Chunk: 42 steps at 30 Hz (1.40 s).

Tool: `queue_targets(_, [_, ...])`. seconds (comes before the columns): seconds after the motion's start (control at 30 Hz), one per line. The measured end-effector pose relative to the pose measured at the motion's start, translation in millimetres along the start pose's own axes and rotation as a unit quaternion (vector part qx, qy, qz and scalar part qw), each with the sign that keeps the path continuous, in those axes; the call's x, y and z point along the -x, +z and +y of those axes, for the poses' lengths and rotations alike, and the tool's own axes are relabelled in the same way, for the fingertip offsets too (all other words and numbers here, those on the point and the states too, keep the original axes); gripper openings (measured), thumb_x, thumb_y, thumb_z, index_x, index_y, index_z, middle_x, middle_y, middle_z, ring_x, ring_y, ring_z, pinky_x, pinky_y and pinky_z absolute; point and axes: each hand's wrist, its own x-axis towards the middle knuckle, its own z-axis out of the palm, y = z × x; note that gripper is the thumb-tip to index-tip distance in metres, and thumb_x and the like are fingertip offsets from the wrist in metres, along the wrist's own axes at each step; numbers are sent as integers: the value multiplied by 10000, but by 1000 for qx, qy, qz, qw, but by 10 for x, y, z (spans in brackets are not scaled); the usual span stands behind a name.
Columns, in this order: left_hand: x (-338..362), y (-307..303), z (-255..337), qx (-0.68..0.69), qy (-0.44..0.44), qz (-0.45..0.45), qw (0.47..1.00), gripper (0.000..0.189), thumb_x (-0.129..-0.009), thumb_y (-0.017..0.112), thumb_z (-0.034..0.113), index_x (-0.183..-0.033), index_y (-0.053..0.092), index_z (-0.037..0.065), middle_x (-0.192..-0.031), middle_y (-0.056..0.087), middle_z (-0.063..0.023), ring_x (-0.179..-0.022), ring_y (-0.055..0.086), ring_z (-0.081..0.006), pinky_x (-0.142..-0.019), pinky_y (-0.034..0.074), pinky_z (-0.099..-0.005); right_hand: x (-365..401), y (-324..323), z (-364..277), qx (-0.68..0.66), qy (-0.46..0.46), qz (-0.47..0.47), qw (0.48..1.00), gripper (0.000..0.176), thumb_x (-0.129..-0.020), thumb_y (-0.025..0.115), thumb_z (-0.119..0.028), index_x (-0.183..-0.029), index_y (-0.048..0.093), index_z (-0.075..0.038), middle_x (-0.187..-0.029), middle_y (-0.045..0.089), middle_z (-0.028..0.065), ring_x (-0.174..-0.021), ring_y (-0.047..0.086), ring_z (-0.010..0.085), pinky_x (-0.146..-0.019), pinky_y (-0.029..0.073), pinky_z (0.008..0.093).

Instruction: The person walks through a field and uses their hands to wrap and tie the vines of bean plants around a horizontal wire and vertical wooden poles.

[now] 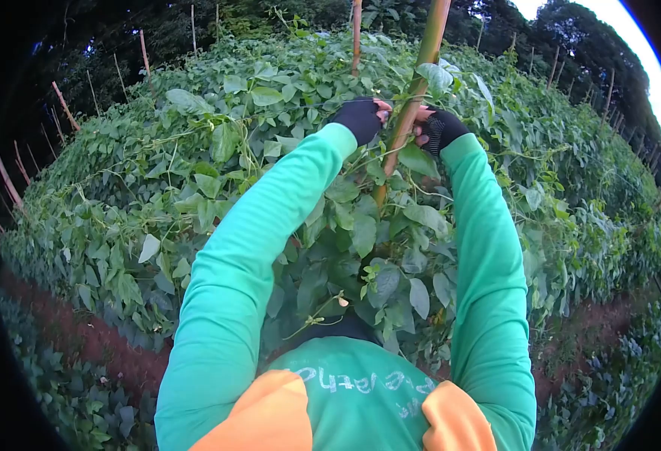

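Observation:
A bamboo pole [429, 49] rises slightly tilted out of dense climbing bean plants [364, 233]. On its left side is my left hand [363, 120], in a black fingerless glove, with the fingers curled close to the pole among thin stems. My right hand [438, 129], gloved the same way, is at the pole's right side, its fingers bent in toward it. Whatever the fingertips pinch is too small or hidden to make out. Broad green leaves [419, 159] hang just below my right hand.
Leafy vines spread to both sides, with several thin stakes [145, 52] standing behind. Another pole [356, 34] stands farther back. Bare reddish soil [112, 346] shows at the lower left, with low plants beside it. A small pale flower [343, 302] hangs near my chest.

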Motion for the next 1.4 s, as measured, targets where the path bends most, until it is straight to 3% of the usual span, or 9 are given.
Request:
queue_targets(0.1, [259, 37, 106, 198, -87, -33, 976, 298, -871, 551, 199, -1101, 602, 18, -897, 658, -115, -787, 626, -189, -737, 490, -310, 76, 61, 60, -52, -36, 10, 998, 127, -892, 549, -107, -1012, 555, -64, -780, 560, 6, -562, 510, 80, -414, 354, 204])
queue_targets(0.23, [345, -111, 540, -229, 118, 109, 960, 254, -787, 533, 93, -1023, 619, 56, -848, 617, -126, -823, 608, -275, -762, 484, -373, 14, 8, 242, -67, -76, 2, 995, 214, -894, 561, -123, -1098, 542, -60, -811, 581, 4, -569, 520, 76, -416, 369, 195])
queue_targets(0.4, [130, -389, 1019, -434, 145, 0, 889, 139, -736, 568, 110, -855, 636, 134, -816, 611, -62, -853, 596, -253, -755, 478, -363, 165, 270, 320, -99, -173, 92, 976, 361, -902, 540, -109, -1253, 467, -67, -888, 613, 8, -599, 526, 73, -455, 398, 188])
queue_targets(0.63, [-108, -570, 850, -420, 281, 12, 863, 130, -701, 580, 96, -795, 628, 173, -804, 606, -21, -888, 570, -226, -766, 469, -340, 329, 22, 362, -404, -204, 58, 890, 274, -885, 498, -83, -1148, 486, -7, -1008, 626, 115, -756, 610, 205, -576, 473, 303])
queue_targets(0.9, [-113, -723, 568, -255, 168, -21, 952, 147, -754, 640, 113, -898, 661, 131, -771, 615, -42, -766, 602, -235, -688, 486, -353, 422, 45, -179, -337, -262, -86, 900, 294, -921, 444, -220, -1114, 512, -10, -958, 608, 117, -802, 587, 237, -611, 460, 316])
queue_targets(1.0, [-85, -689, 500, -88, 134, -43, 986, 184, -766, 651, 96, -949, 649, 75, -768, 621, -52, -747, 620, -187, -672, 486, -317, 365, 35, -221, -213, -342, 106, 909, 227, -939, 413, -192, -1080, 532, -60, -994, 612, 79, -811, 571, 190, -664, 469, 325])
queue_targets(1.2, [-42, -674, 555, 111, -68, -135, 982, 248, -725, 618, 71, -970, 636, 36, -831, 655, -94, -788, 640, -191, -721, 501, -298, 419, -12, -141, -237, -257, 127, 928, 229, -956, 428, -204, -1092, 516, -43, -1062, 603, 120, -959, 589, 266, -773, 500, 405])
queue_targets(1.37, [-106, -683, 567, -161, 8, -73, 984, 242, -679, 623, 194, -869, 657, 47, -838, 650, -126, -806, 636, -260, -714, 491, -344, 725, 38, -192, -203, -110, 85, 969, 274, -952, 446, -209, -1165, 472, -39, -1170, 558, 217, -983, 601, 320, -738, 531, 403])
queue_targets(1.4, [-119, -692, 575, -181, -21, -78, 980, 239, -680, 626, 211, -857, 660, 53, -836, 649, -129, -808, 635, -264, -719, 490, -347, 816, 137, -168, -129, -165, 178, 961, 295, -942, 471, -240, -1160, 495, -43, -1144, 573, 202, -937, 616, 290, -678, 539, 376])
